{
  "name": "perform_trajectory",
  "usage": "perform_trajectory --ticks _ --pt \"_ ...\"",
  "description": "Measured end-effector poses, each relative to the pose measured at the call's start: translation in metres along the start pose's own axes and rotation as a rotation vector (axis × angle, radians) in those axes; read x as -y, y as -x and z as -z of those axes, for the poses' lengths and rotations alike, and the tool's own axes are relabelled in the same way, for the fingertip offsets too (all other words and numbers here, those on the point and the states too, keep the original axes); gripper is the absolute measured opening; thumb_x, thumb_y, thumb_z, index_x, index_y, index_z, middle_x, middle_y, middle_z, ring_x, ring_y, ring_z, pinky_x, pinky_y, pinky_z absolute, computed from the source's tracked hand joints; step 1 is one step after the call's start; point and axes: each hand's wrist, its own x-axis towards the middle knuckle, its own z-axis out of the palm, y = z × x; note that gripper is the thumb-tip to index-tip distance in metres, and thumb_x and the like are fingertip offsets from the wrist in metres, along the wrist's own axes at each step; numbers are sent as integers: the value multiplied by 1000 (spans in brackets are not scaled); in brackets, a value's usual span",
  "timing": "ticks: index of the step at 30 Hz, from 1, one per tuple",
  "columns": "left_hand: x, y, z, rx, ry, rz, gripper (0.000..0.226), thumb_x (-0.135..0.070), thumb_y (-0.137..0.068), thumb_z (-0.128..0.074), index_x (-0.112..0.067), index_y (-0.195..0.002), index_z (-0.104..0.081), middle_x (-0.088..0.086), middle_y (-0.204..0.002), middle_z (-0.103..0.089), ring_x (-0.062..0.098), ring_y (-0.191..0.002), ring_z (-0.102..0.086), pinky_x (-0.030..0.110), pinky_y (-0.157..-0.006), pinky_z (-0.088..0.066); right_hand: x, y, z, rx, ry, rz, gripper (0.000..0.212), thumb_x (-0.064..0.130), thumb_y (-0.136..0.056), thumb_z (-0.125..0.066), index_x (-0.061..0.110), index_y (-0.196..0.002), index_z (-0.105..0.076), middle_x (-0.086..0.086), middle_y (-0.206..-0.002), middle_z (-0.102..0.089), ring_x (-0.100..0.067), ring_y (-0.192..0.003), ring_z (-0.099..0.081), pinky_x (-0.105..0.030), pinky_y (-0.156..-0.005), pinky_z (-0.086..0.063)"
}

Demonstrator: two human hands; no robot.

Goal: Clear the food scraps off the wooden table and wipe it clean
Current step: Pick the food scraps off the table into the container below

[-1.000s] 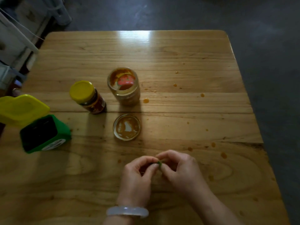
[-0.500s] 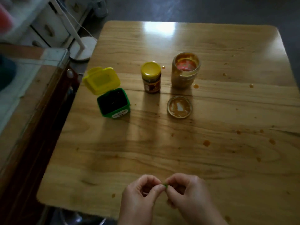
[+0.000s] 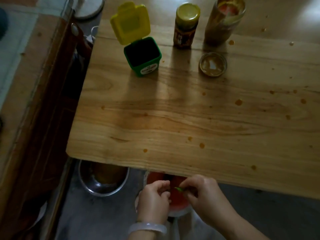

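Nearest the camera, both hands hang below the near edge of the table; the right hand (image 3: 205, 193) pinches a small green scrap (image 3: 179, 189) between thumb and fingertips, and the left hand (image 3: 154, 200), a pale bangle (image 3: 147, 228) on its wrist, has its fingers curled in just beside the scrap, though whether they touch it cannot be told; under the hands, on the floor, sits a white-rimmed container with a red inside (image 3: 178, 201), partly tucked beneath the table edge; to its left stands a metal bowl (image 3: 103, 181), also half under the table; the wooden table (image 3: 173, 127) spreads beyond, dotted with orange sauce spots (image 3: 238, 102) across its near and right parts; farther on, a jar lid (image 3: 212, 64) lies inner side up, smeared with sauce; left of it, well apart, a small green bin (image 3: 142, 57) stands with its yellow flip lid (image 3: 130, 23) open and tilted back; at the far side stand a yellow-capped bottle (image 3: 187, 25) and, to its right, an open glass jar (image 3: 225, 19) coated with sauce.
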Motion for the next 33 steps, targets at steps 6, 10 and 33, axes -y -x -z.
perform_trajectory --ticks 6,10,33 --pt "21 8 -2 -46 -26 32 29 -1 -80 -56 -23 -94 -70 -10 -74 -70 10 -73 -68 39 -71 -58 -11 12 -35 7 51 -62 29 10 -92 -55 23 -108 -75 8 -110 -70 -6 -104 -61 -11 -89 -44" --pt "23 8 3 -63 -99 3 23 -7 -69 -66 -30 -66 -61 -17 -55 -65 9 -62 -66 40 -64 -57 -10 15 -42 -61 10 -184 26 9 -89 -59 24 -99 -78 11 -100 -73 -3 -95 -64 -13 -83 -49" --pt "10 0 8 -84 -206 -279 18 -25 -76 -72 -30 -63 -60 -8 -62 -58 3 -63 -57 35 -64 -52 -2 5 -45 -172 -6 -146 13 32 -78 -75 29 -73 -64 15 -71 -62 -1 -71 -58 -15 -64 -46"
